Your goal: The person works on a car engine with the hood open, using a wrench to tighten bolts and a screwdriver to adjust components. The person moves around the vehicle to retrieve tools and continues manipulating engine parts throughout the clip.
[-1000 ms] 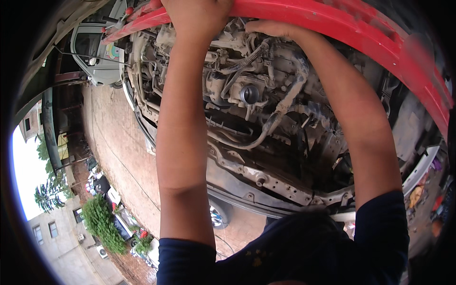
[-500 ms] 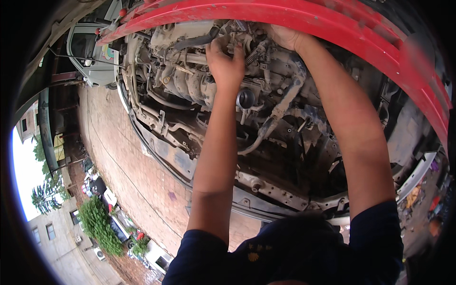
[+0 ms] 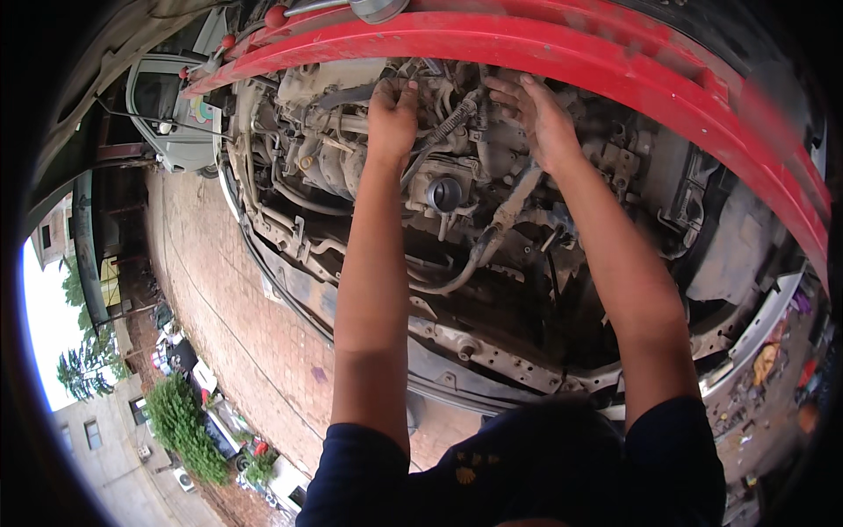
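Note:
Both of my hands are over a dusty car engine (image 3: 465, 171). My left hand (image 3: 392, 121) is at its far side, fingers curled and thumb drawn in toward them; what lies between them is hidden. Beside those fingers a dark rubber hose (image 3: 341, 97) runs left. My right hand (image 3: 540, 121) is lifted a little above the engine's far right part, fingers spread and nothing in them. Between the hands runs a ribbed wiring conduit (image 3: 457, 116). Nearer to me are the round open throttle body (image 3: 443, 193) and a dirty coolant hose (image 3: 511, 211).
A red metal beam (image 3: 457, 37) spans the far side of the engine bay, with a red ball knob (image 3: 277, 16) near its left end. The car's front frame rail (image 3: 465, 350) lies close to my body. Brick paving (image 3: 211, 263) and a parked grey vehicle (image 3: 180, 114) are at left.
My right hand has drawn back toward me from under the red beam and opened. My left hand has shifted slightly left, its fingers closing up. The view has tilted a little.

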{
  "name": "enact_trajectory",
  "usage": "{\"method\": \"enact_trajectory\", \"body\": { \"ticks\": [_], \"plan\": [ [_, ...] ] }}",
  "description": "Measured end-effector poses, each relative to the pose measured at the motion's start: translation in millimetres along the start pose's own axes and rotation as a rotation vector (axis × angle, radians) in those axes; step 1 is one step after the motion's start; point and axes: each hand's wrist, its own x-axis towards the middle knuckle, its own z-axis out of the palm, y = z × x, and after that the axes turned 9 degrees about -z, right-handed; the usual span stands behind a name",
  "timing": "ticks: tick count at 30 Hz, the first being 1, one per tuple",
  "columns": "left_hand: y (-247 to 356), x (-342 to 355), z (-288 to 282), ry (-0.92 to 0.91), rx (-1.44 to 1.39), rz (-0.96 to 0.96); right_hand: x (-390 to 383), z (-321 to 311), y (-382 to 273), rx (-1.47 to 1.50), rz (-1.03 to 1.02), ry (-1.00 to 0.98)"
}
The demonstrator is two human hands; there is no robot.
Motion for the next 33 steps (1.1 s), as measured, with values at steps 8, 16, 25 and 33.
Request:
{"method": "enact_trajectory", "body": {
  "ticks": [8, 16, 25, 33],
  "plan": [
    [4, 10, -1, 0.132, -0.501, 0.086, -125, -73, 7, 0.034, 0.105, 0.158],
    [73, -23, -7, -0.052, 0.060, -0.334, -130, -58, -31, -0.222, 0.181, 0.027],
    [0, -26, -26, 0.027, -0.019, -0.287, -169, 11, -111, -0.563, 0.134, -0.340],
    [47, -8, -28, -0.134, -0.325, -0.462, -215, -20, -117, -0.528, 0.166, -0.264]
  ]
}}
